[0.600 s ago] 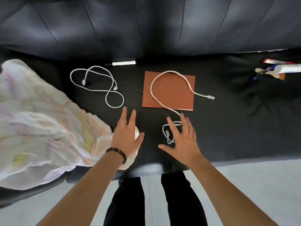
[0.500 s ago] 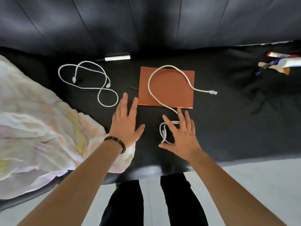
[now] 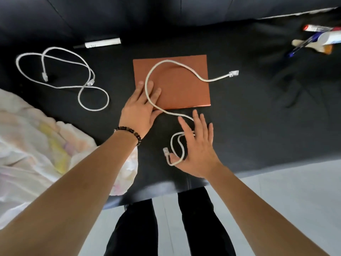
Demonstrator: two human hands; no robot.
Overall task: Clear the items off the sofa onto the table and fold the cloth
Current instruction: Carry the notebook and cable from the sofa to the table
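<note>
A brown notebook [image 3: 184, 89] lies flat on the black sofa seat [image 3: 258, 117]. A white network cable [image 3: 171, 61] loops across it and trails down to a coiled end near the seat's front edge. My left hand [image 3: 138, 109] rests with straight fingers on the notebook's near left corner, and the cable crosses over its fingers. My right hand [image 3: 197, 150] is spread flat at the coiled end, with the loop lying across its thumb. A second white cable [image 3: 86, 71] lies to the left. The crumpled pale cloth [image 3: 27, 145] covers the seat's left side.
A white marker [image 3: 103, 43] lies by the backrest at the back left. Pens and a white tube [image 3: 313, 41] lie at the far right of the seat. Grey floor [image 3: 276, 200] and my dark trouser legs are below the sofa's front edge.
Both hands have moved forward over the seat. My left hand went from beside the cloth onto the notebook's corner, under the cable. My right hand stays at the coiled end.
</note>
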